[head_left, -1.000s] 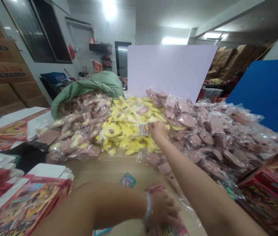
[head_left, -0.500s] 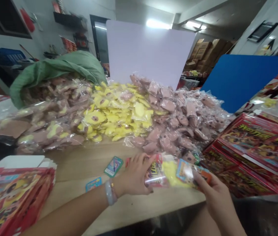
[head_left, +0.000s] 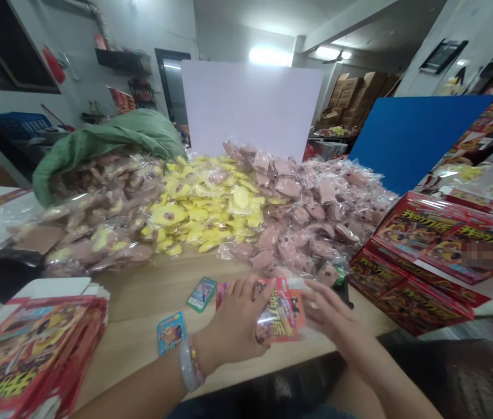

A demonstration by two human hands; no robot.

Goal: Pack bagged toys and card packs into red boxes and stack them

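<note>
My left hand (head_left: 235, 317) is wrapped over a red printed packet (head_left: 279, 314) on the table, its thumb and fingers at the packet's near and far edges. At the packet's right end is my right hand (head_left: 333, 314), its fingers stretched out and slightly blurred, touching or nearly touching the clear edge. An orange piece (head_left: 297, 311) shows inside that end. Left of the packet lie a green-bordered card (head_left: 201, 294) and a blue card (head_left: 171, 333), the latter close to my left wrist. What lies under my left palm is hidden.
Behind my hands spread piles of bagged yellow pieces (head_left: 202, 209) and bagged pinkish-brown pieces (head_left: 302, 198). A green sack (head_left: 128, 134) spills more at the left. Red printed cartons (head_left: 425, 244) stack at the right; flat red cartons (head_left: 14, 343) lie at the left front.
The yellow piece and the cards my right hand held at the packet's mouth are out of sight. My right hand has moved left and opened. The view has shifted slightly.
</note>
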